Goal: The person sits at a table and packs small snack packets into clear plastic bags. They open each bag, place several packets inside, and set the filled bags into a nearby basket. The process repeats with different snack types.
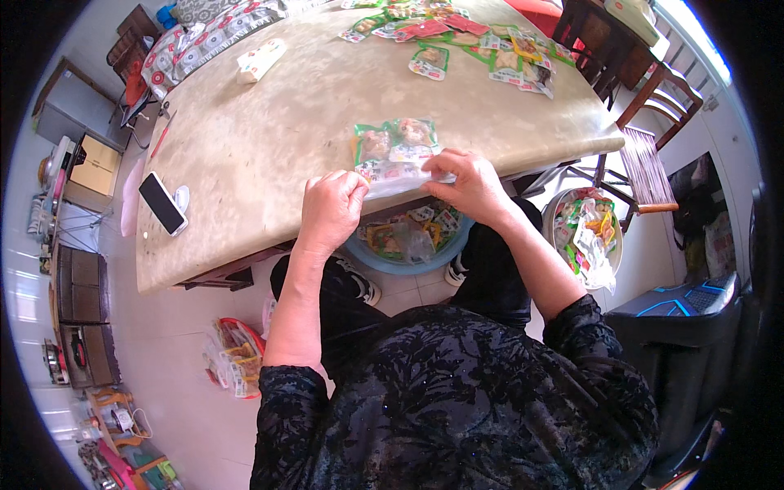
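A clear plastic bag [398, 171] lies at the near edge of the table, with sealed food packets with green borders [413, 133] inside or under its film. My left hand [334, 205] pinches the bag's near left corner between thumb and curled fingers. At the bag's right side is my right hand [468, 184], thumb and fingertips apart and touching or just over the film. Below the table edge, between my feet, a blue basin [392, 266] holds many more packets and some loose clear plastic.
A pile of packets [465, 40] covers the table's far right. A white pack [261, 60], a red-handled tool [163, 136] and a phone [163, 204] lie leftward. A metal basin [551, 226] and a red basket [256, 337] with packets stand on the floor. A wooden chair [652, 141] is at right.
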